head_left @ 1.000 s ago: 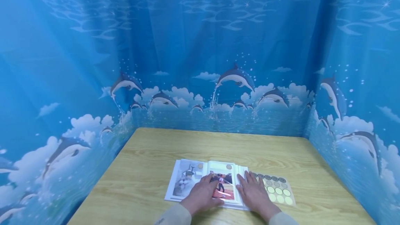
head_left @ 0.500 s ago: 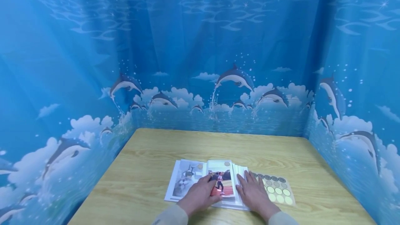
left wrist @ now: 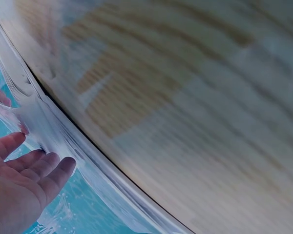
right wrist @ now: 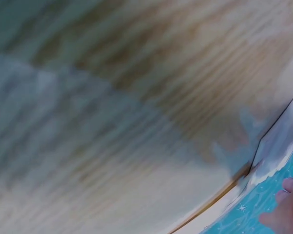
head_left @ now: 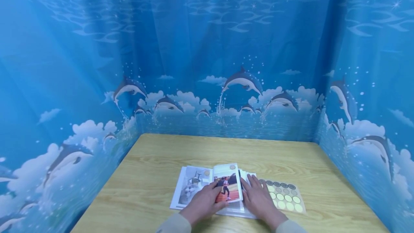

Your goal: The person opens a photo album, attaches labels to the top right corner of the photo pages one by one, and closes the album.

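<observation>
An open photo album (head_left: 177, 199) lies on the table. Its left page carries a greyish cat photo (head_left: 189, 191). A page (head_left: 223, 169) with a photo of a runner (head_left: 228, 188) stands partly raised at its right edge, a round sticker (head_left: 232, 167) in its top corner. My left hand (head_left: 202, 201) lies over the album's middle, its fingers on the left part of this page. In the left wrist view, the left hand (left wrist: 27, 178) has loosely extended fingers beside the pages. My right hand (head_left: 258, 197) rests with straight fingers on the right-hand pages, fingertips near the raised edge.
A sheet of round stickers (head_left: 288, 199), dark, beige and pale yellow, lies right of the album, partly under the right hand. The wood-grain table (head_left: 226, 146) is enclosed by a blue dolphin-print curtain (head_left: 194, 46).
The runner page has lifted at its right edge and shifted left. My left hand has moved slightly left and down. My right hand has shifted a little left.
</observation>
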Motion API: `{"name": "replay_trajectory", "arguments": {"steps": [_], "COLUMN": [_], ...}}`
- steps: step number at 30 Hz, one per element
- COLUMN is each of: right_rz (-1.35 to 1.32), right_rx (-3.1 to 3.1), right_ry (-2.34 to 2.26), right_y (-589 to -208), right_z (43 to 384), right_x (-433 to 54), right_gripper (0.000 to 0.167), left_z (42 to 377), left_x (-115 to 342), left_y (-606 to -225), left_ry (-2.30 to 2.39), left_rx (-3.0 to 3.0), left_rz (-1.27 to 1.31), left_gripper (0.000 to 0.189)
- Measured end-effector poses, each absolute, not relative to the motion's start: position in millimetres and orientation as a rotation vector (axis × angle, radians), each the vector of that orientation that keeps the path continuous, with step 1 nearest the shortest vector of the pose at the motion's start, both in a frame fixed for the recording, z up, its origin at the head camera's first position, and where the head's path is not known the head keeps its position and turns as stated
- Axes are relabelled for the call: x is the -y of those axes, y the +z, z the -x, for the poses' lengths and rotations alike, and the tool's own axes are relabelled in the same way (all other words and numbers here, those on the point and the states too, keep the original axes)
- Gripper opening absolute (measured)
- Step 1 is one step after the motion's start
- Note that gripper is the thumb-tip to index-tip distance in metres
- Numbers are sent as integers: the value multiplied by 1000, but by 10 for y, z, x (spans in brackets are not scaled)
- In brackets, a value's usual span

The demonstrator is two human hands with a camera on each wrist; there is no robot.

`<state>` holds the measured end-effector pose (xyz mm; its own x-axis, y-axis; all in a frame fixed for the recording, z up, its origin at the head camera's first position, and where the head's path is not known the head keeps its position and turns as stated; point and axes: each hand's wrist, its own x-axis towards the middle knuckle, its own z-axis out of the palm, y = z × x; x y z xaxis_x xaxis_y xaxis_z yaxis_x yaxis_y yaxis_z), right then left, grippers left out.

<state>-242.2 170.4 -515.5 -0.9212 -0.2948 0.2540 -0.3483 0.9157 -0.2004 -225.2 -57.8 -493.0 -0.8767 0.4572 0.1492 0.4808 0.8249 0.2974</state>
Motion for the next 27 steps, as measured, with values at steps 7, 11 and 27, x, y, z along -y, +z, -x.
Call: {"name": "replay_trajectory", "arguments": {"steps": [7, 11, 27], "right_rz": [-503, -484, -438], "right_rx": [2784, 2727, 2687], "right_ry": [516, 765, 977], "right_y": [-5114, -5069, -4992], "right_z": [2410, 2411, 2431], "right_x": [-1664, -1643, -1566], "right_gripper": [42, 39, 39], "left_z": [2247, 2253, 2291], "left_x": [588, 590, 595], "left_y": [-4935, -4929, -4925], "left_ry": [-491, -498, -569], "left_rx": [2924, 2933, 2929], "left_rz": [758, 740, 740], "left_gripper": [65, 66, 69]}}
